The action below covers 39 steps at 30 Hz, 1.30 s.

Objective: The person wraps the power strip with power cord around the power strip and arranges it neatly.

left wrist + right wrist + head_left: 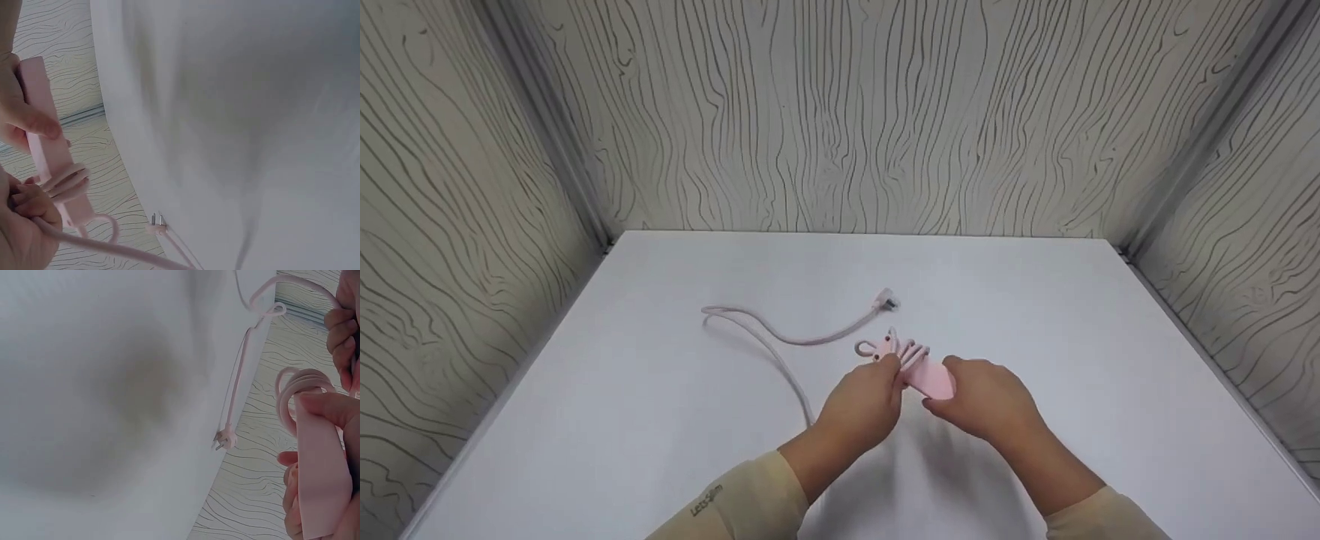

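Observation:
A pink power strip (pixel 936 379) is held up over the white table, several turns of its cord (pixel 913 355) wound round one end. My right hand (pixel 994 397) grips the strip's body; in the right wrist view the thumb lies along one face and the fingers curl behind it. With curled fingers my left hand (pixel 859 401) holds the cord close beside the wound turns, as the left wrist view shows on the cord (pixel 112 247). A small loop of cord sticks out past the strip's end. The left palm is partly hidden.
On the white table (pixel 660 450), the rest of the cord (pixel 769 341) runs in a long bend to the left and back. Its plug (pixel 887 301) lies beyond the hands, with metal pins showing. Wood-patterned panels (pixel 840 112) stand at the back and both sides.

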Motion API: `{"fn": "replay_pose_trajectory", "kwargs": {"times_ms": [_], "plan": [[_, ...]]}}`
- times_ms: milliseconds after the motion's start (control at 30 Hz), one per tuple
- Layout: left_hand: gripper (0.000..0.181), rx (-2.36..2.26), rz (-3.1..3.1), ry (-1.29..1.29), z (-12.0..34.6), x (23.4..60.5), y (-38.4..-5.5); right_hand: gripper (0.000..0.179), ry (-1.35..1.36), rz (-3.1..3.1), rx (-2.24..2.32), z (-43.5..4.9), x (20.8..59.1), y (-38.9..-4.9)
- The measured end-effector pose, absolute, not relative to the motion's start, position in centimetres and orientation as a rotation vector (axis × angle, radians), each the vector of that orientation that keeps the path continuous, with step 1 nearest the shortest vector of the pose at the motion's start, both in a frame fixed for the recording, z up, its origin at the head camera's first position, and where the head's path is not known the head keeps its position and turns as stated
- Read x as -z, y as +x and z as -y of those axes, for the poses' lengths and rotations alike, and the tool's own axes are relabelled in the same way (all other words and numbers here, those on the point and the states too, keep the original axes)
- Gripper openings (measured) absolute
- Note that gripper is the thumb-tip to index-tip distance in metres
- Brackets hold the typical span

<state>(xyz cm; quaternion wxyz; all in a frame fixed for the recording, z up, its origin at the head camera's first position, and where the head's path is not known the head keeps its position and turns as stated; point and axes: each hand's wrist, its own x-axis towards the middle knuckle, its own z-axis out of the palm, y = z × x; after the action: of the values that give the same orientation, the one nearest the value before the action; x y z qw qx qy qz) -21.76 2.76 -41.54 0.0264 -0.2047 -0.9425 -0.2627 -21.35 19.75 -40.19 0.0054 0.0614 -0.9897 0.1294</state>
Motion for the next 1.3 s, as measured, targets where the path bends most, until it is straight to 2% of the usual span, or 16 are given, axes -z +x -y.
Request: {"fn": "replay_pose_trajectory", "kwargs": {"times_ms": [367, 600, 833, 1067, 1300], "plan": [[0.014, 1.155, 2.768, -0.638, -2.9, 42.6, -21.7, 0.035, 0.177, 3.013, -0.402, -20.0, 39.9, -21.7], [0.017, 1.074, 2.789, -0.672, -2.7, 43.7, -21.4, 0.032, 0.116, 3.012, -0.5, -20.6, 40.1, -21.8], [0.021, 1.141, 2.804, -0.715, -2.3, 43.8, -21.8, 0.033, 0.057, 3.022, -0.783, -20.8, 39.6, -21.5], [0.025, 1.153, 2.781, -0.837, -2.1, 44.3, -22.1, 0.039, 0.056, 2.989, -0.992, -20.5, 39.1, -21.2], [0.024, 0.861, 2.762, -0.886, -1.6, 45.2, -22.5, 0.035, 0.09, 2.974, -1.022, -20.5, 39.2, -20.8]]}}
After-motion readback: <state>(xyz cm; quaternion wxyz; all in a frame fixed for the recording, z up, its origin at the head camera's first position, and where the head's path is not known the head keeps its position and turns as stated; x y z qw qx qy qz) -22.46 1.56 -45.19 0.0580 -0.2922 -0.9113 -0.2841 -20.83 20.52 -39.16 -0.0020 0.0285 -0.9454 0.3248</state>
